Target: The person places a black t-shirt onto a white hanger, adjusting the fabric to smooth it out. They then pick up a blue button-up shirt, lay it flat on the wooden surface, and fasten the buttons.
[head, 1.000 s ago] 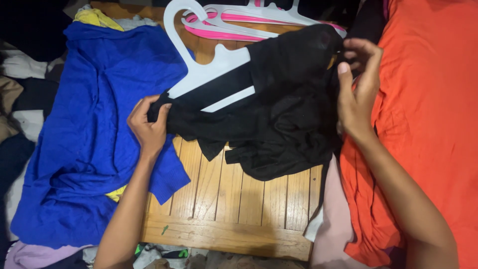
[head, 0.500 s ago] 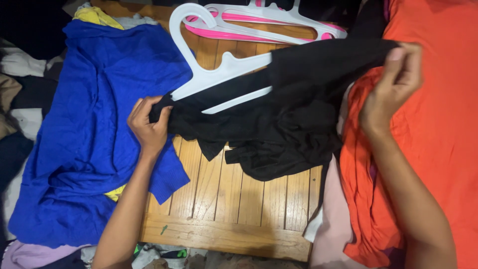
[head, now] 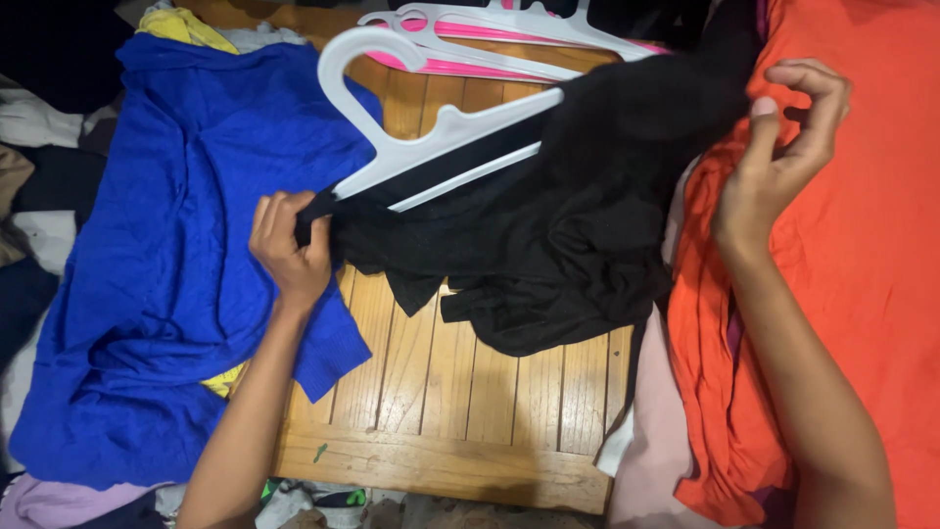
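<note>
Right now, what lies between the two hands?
In the head view, the black garment stretches from the left hand toward the right hand, draped over a white hanger above the wooden slatted table.

A wooden board (head: 441,411) lies in the middle. A dark garment (head: 548,245) and a hanger (head: 431,127) lie on it. A sweater (head: 157,274) lies at the board's left, another cloth (head: 862,255) at its right, more hangers (head: 509,29) behind.
</note>
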